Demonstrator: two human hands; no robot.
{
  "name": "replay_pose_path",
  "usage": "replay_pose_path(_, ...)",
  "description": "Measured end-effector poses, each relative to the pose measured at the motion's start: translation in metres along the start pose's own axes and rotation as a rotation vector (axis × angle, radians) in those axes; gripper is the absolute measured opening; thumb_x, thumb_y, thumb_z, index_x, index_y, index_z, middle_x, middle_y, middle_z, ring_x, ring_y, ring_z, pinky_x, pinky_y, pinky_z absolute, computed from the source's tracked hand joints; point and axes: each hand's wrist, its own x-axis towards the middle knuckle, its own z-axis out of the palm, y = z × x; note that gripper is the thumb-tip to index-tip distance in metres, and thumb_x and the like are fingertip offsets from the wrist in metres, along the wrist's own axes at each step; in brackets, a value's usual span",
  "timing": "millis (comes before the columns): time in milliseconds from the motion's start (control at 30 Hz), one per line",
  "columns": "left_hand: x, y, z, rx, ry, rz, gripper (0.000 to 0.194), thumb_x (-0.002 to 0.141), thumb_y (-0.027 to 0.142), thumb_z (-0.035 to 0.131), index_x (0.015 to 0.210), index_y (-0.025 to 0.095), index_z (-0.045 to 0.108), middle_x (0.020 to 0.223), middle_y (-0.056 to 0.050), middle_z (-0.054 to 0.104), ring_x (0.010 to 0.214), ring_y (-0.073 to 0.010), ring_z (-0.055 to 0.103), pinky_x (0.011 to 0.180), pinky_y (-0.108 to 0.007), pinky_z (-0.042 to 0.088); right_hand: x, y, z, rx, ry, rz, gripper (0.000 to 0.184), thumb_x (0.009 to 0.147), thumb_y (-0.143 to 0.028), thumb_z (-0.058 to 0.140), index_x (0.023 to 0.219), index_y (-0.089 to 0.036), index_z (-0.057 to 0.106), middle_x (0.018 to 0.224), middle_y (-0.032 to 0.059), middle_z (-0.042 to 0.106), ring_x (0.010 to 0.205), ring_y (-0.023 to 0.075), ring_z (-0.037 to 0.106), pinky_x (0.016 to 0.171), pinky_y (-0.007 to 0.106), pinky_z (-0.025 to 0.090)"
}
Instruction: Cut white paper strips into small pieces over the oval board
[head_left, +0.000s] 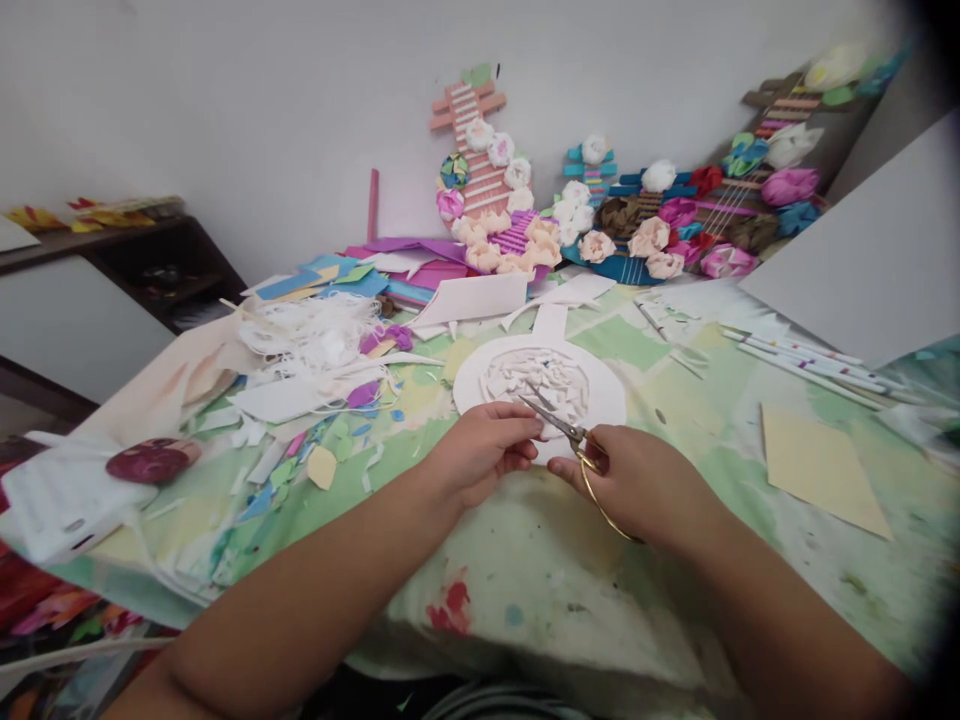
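Note:
My right hand (641, 480) grips gold-handled scissors (562, 428), their blades slightly apart and pointing up-left. My left hand (484, 450) is closed in a pinch right at the blades, on a small white piece I can barely see. Just beyond both hands lies a round white foam disc (600, 385) with a heap of white paper strips (536, 380) piled in its middle.
A paint-stained green cloth (525, 570) covers the table. Paper scraps and white shreds (315, 340) lie at left, a yellow sheet (821, 465) at right, pens (810, 362) behind it. Guitar-shaped crafts with paper flowers (495, 200) lean on the wall, and a grey board (877, 260) stands at right.

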Motion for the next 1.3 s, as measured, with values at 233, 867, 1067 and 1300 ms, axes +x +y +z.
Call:
replay_pose_path(233,-0.001,0.001,0.000,-0.114,0.023,-0.060,0.011,0.063,0.007,0.055,0.072,0.013,0.052,0.052,0.002,0.051,0.044,-0.0027,0.048,0.041,-0.012,0.040,-0.002,0.002,-0.001,0.109,-0.053,-0.035,0.029,0.070,-0.045,0.042,0.057,-0.019,0.042,0.055,0.0015,0.052,0.047,0.0107,0.041,0.043,0.022,0.025)
replay_pose_path(867,0.003,0.008,-0.005,-0.385,0.153,0.009,0.008,0.067,0.002,0.048,0.070,0.010,0.051,0.055,0.001,0.053,0.046,-0.0016,0.051,0.046,-0.009,0.045,-0.003,0.009,-0.008,0.149,-0.017,-0.038,0.031,0.070,-0.047,0.042,0.055,-0.019,0.044,0.048,-0.0030,0.045,0.045,0.0093,0.038,0.041,0.021,0.026)
replay_pose_path(1067,0.007,0.004,-0.008,-0.349,0.121,-0.009,0.006,0.065,0.008,0.054,0.070,0.011,0.053,0.055,0.001,0.054,0.044,-0.0017,0.050,0.042,-0.009,0.044,-0.002,0.011,-0.007,0.171,-0.049,-0.030,0.034,0.069,-0.047,0.042,0.051,-0.019,0.041,0.045,-0.0030,0.043,0.043,0.0089,0.035,0.039,0.021,0.024)
replay_pose_path(1300,0.009,-0.001,-0.007,-0.200,0.104,0.045,0.012,0.065,0.016,0.057,0.076,0.011,0.055,0.063,-0.001,0.058,0.054,-0.0040,0.054,0.054,-0.014,0.046,0.000,0.013,-0.009,0.274,-0.176,0.060,0.036,0.068,-0.052,0.042,0.058,-0.020,0.054,0.047,-0.0012,0.050,0.041,0.0100,0.041,0.038,0.021,0.026)
